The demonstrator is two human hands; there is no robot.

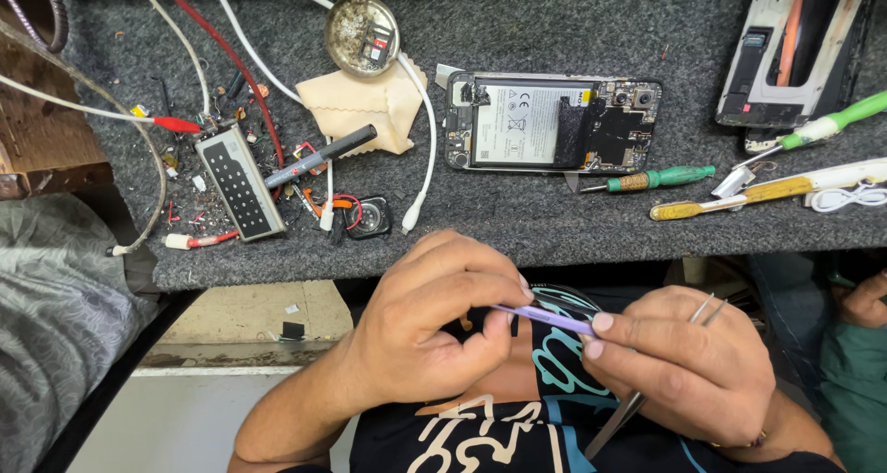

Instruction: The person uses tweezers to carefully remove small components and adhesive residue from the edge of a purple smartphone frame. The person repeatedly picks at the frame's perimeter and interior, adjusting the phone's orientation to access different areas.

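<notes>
Left edge: grey fabric and a wooden block (42, 136), white and red cables running over a grey felt-covered bench (517, 224). On the bench sat a small grey perforated box (240, 182), a black marker pen (321, 156) leaning across it, a beige cloth (365, 113) and a round metal dish (362, 34) holding small parts. A black round part with red wires (368, 217) lay near the bench's front edge.

Below the bench edge, the left hand (434, 321) was closed, thumb and fingers pinched on one end of a thin purple strip (550, 319). The strip ran level between both hands, in front of the person's printed shirt, off the bench.

Mid-bench: an opened phone (552, 122), back off, battery and board exposed. Beside it a green-handled screwdriver (651, 178) and a yellow toothbrush (739, 196).

The right hand (688, 362) was closed, fingertips clamped on the strip's other end, metal tweezers (647, 381) also tucked in the same grip. Top right: a phone frame (795, 43). Far right, another person's hand (864, 299).
</notes>
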